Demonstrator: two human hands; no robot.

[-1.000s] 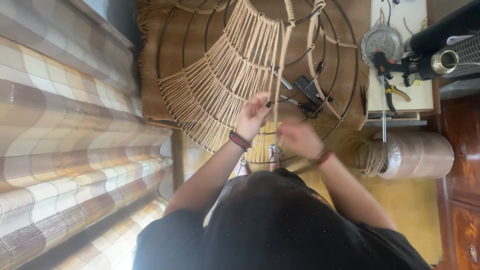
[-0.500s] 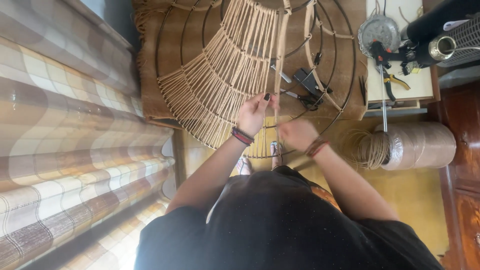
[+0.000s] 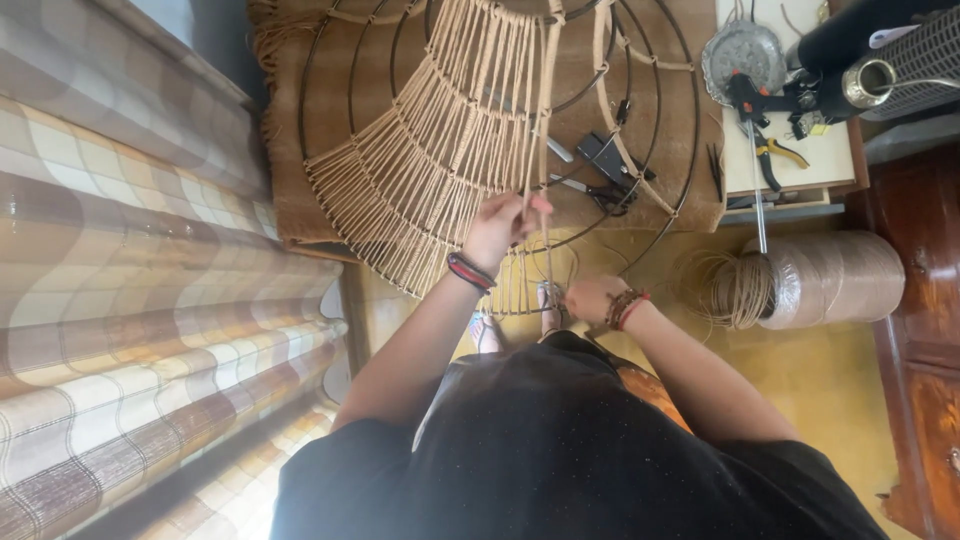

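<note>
A round black wire frame [image 3: 640,110] lies in front of me, partly woven with tan cord [image 3: 440,160] that fans out on its left side. My left hand [image 3: 505,228], with a red and black wristband, pinches a cord strand near the frame's lower ring. Lower down, my right hand [image 3: 590,298], wearing beaded bracelets, is closed on the same run of cords at the bottom rim. A big spool of tan cord [image 3: 830,280] lies to the right, loose coils spilling from its end.
Scissors and small dark tools [image 3: 605,175] lie on the brown mat [image 3: 300,200] under the frame. A white tray [image 3: 790,160] holds pliers, a clamp and a round metal dish. Checked curtain fabric [image 3: 130,300] fills the left; dark wooden furniture [image 3: 925,330] stands right.
My right hand has dropped down along the cords toward the bottom rim while my left hand stays pinching higher up. The view has shifted slightly.
</note>
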